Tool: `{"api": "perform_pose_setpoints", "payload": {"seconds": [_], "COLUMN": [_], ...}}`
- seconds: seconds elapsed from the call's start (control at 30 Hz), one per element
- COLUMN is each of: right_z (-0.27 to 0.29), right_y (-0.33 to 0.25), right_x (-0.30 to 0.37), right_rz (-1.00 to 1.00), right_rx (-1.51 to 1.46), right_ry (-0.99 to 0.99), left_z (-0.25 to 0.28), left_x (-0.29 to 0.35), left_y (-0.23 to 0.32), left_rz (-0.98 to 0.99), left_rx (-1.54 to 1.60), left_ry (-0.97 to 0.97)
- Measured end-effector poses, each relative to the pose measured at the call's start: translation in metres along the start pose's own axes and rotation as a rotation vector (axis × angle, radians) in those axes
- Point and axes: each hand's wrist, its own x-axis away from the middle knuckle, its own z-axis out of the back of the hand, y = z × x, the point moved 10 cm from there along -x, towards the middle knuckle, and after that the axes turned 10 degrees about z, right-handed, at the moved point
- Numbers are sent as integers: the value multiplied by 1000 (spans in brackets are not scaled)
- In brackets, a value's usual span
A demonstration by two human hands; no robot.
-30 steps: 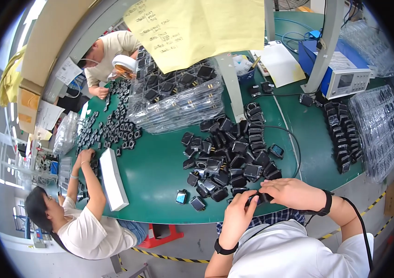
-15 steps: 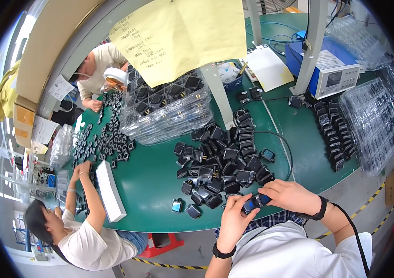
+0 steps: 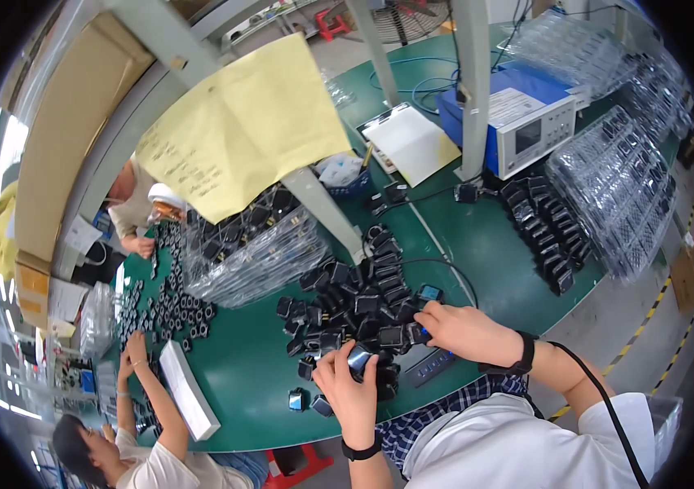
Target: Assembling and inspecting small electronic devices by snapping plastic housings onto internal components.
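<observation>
In my left hand (image 3: 347, 391) is a square black watch body (image 3: 358, 359) with a shiny screen, gripped between thumb and fingers above the near side of the pile. My right hand (image 3: 465, 332) is closed at the pile's right edge, its fingertips around a small dark thing with a blue glint, mostly hidden. Below it lies a black strip-shaped hub (image 3: 430, 368) with small blue lights. Black watch bodies (image 3: 363, 306) form a heap before me. One watch with a lit screen (image 3: 296, 399) lies left of my left hand; another lit watch (image 3: 429, 292) is beyond my right fingers.
Stacked clear trays (image 3: 257, 261) stand behind the heap, under a hanging yellow sheet (image 3: 241, 122). Rows of watch bodies (image 3: 547, 232), more trays (image 3: 616, 191) and a boxed instrument (image 3: 530, 134) are at right. A white box (image 3: 188, 391) lies left, near two co-workers.
My hands have separated: the left moved left with a watch, the right reached to the heap's edge. The hub now lies uncovered on the table. The view has shifted.
</observation>
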Motion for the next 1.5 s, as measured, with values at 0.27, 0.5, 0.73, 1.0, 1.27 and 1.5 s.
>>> {"api": "perform_pose_setpoints", "payload": {"seconds": [0.27, 0.5, 0.73, 1.0, 1.27, 1.5], "right_z": [84, 84, 75, 75, 84, 64], "right_y": [77, 221, 216, 143, 129, 129], "right_x": [6, 18, 9, 63, 41, 34], "right_rz": [-282, -591, -620, -394, -100, -58], "right_rx": [85, 580, 613, 416, 456, 401], "right_ry": [335, 481, 435, 363, 384, 88], "left_z": [-7, -141, -262, -269, -272, -276], "left_x": [-19, -68, -123, -132, -131, -109], "left_y": [26, 217, 229, 221, 216, 211], "left_rz": [56, -716, -569, -556, -404, -416], "left_rx": [-205, -39, -176, -210, -92, -28], "left_ry": [-81, -361, -414, -352, -368, -506]}}
